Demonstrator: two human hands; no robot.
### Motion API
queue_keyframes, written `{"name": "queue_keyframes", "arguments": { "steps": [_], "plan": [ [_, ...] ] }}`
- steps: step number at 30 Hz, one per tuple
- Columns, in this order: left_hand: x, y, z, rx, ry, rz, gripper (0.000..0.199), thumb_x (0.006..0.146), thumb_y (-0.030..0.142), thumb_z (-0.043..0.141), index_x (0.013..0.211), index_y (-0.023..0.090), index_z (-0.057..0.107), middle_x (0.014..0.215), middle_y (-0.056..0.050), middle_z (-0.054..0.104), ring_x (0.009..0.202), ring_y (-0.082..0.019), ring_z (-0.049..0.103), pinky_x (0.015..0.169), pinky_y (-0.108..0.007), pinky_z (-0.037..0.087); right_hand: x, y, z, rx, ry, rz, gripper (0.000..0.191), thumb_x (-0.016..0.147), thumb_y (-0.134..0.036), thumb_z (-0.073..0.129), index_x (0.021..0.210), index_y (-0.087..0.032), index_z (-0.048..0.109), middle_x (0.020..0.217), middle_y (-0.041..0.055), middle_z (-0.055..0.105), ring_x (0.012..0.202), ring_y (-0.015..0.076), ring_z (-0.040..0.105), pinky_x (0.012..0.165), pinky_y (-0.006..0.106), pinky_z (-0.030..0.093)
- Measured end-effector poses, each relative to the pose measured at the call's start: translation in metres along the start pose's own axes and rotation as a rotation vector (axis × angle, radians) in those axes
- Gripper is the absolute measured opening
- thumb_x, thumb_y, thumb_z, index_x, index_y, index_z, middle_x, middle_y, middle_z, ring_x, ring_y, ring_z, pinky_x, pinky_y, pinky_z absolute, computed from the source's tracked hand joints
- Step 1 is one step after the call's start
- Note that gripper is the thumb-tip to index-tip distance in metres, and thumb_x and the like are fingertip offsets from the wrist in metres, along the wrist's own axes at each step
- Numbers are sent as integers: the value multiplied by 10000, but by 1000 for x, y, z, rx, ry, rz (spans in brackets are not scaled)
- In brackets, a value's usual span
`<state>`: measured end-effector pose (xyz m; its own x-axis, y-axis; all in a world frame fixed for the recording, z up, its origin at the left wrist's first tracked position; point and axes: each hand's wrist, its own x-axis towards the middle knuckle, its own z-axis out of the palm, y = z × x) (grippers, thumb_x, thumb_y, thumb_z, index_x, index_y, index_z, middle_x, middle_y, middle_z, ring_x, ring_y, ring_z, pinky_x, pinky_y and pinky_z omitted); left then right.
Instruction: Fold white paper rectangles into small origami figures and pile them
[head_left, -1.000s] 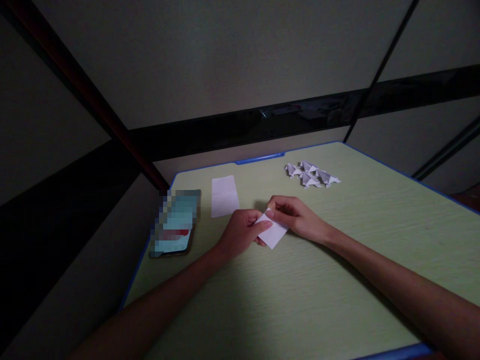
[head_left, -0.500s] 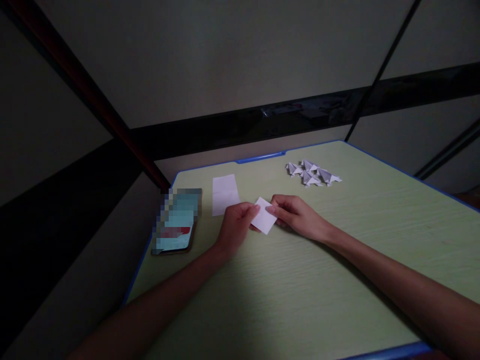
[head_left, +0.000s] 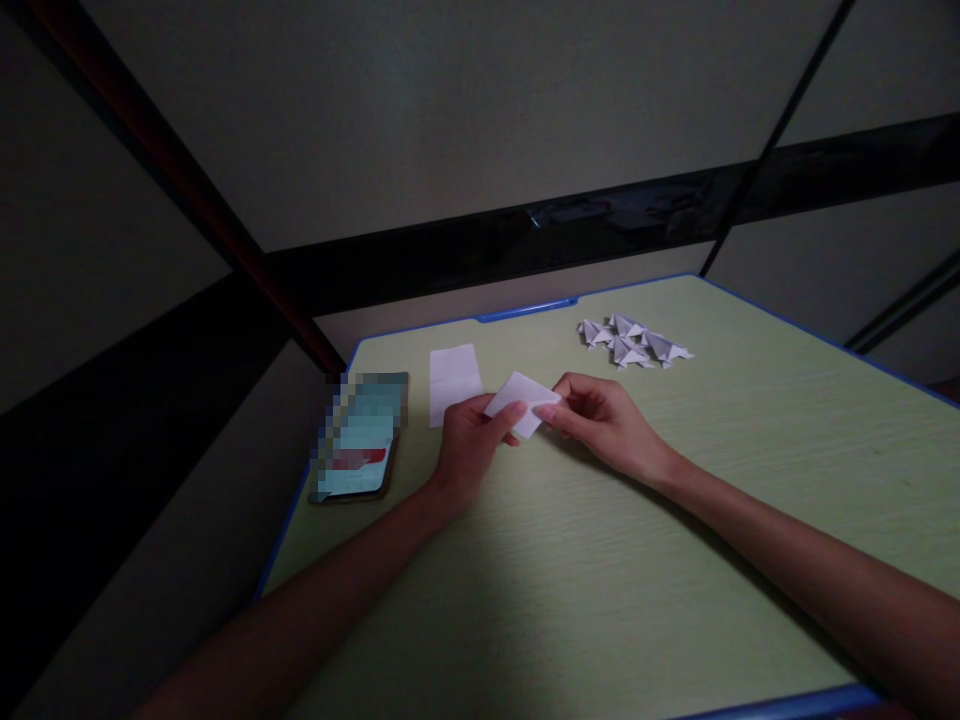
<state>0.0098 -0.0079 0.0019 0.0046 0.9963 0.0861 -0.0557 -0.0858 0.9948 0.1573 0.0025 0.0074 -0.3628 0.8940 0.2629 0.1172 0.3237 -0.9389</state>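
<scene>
A small folded piece of white paper [head_left: 520, 391] is held up between both hands, over the middle of the table. My left hand [head_left: 474, 447] pinches its left side, thumb lying on the near face. On the right side, my right hand [head_left: 600, 415] grips it between thumb and curled fingers. The fingers behind the paper are partly hidden. Just past my left hand lies a flat white sheet [head_left: 454, 372] with a crease across it; the hand covers its lower right corner.
Several folded white paper figures [head_left: 628, 342] sit close together at the back right of the light green table [head_left: 570, 580]. A phone [head_left: 364, 430] with a lit, blurred screen lies near the left edge. Behind the table stands a pale panelled wall [head_left: 450, 120] with a glossy black band.
The folded paper has changed from a small diamond to a wider shape, its top flap now spread out. Both hands still grip it. The view has shifted slightly.
</scene>
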Motion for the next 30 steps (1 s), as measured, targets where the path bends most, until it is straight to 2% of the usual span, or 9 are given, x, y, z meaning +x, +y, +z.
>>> {"name": "queue_keyframes", "arguments": {
  "steps": [5, 13, 15, 18, 20, 24, 30],
  "plan": [
    [1, -1, -2, -163, -41, -41, 184, 607, 291, 626, 664, 116, 618, 589, 2, 566, 520, -69, 457, 434, -172, 350, -2, -2, 0, 57, -36, -34, 151, 707, -274, 553, 680, -139, 494, 554, -42, 411, 502, 66, 346, 458, 204, 258],
    [0, -1, -2, -168, -63, -73, 157, 604, 255, 625, 604, 105, 578, 525, 7, 526, 483, -62, 428, 436, -175, 325, -3, -8, -4, 44, -74, -112, 112, 741, -202, 478, 690, -127, 545, 637, 6, 492, 583, 97, 437, 539, 238, 335],
    [0, -1, -1, -142, -65, -84, 166, 600, 261, 621, 604, 101, 578, 521, 2, 524, 473, -65, 422, 429, -181, 319, -3, -8, -5, 47, -55, -126, 92, 731, -180, 492, 776, -133, 557, 658, 9, 514, 586, 97, 455, 541, 235, 353],
    [0, -1, -2, -96, -76, -99, 182, 589, 274, 620, 603, 97, 579, 511, 4, 512, 449, -61, 400, 404, -181, 298, -2, -7, -9, 14, -31, -162, 205, 719, -153, 516, 920, -155, 555, 748, 28, 571, 606, 96, 486, 555, 233, 385],
    [0, -1, -2, -60, -100, -99, 186, 582, 279, 625, 584, 100, 571, 493, 12, 495, 437, -59, 392, 393, -179, 289, -1, -5, -13, -57, -76, -193, 185, 724, -157, 517, 893, -154, 594, 783, 44, 600, 637, 108, 517, 577, 244, 402],
    [-1, 0, -2, 103, -153, -63, 218, 617, 307, 596, 534, 109, 553, 439, 24, 456, 415, -63, 390, 386, -182, 289, 2, -2, -24, -163, -188, -218, 145, 736, -192, 523, 773, -146, 656, 726, 52, 631, 676, 134, 564, 610, 266, 426],
    [-4, 4, -1, 237, -196, -45, 223, 638, 306, 565, 531, 111, 554, 428, 28, 459, 405, -66, 406, 394, -182, 308, 7, -2, -25, -58, -244, -169, 99, 684, -211, 589, 680, -151, 668, 773, 56, 619, 673, 119, 563, 598, 251, 435]
  ]
}}
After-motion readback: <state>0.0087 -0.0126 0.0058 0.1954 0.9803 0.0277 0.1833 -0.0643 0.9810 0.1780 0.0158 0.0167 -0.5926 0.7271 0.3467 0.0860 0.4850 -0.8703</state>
